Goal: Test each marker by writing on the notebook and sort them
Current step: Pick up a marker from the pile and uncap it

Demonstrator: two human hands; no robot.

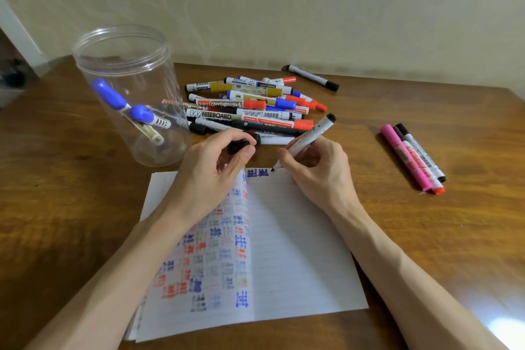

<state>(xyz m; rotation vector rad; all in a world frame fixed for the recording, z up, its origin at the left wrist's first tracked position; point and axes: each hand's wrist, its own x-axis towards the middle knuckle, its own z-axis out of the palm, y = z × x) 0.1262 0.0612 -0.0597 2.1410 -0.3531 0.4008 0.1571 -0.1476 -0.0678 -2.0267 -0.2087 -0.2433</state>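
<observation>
Your right hand [318,170] grips a white marker [308,138], tip at the top of the notebook [298,250] | your left hand [210,179] pinches a black cap [238,146] | the marker pile [250,108] lies just behind the notebook.

Your right hand [318,170] is holding the white marker [308,138] tilted, tip at the top edge of the open notebook [298,250]; your left hand [210,179] is pinching its black cap [238,146].
</observation>
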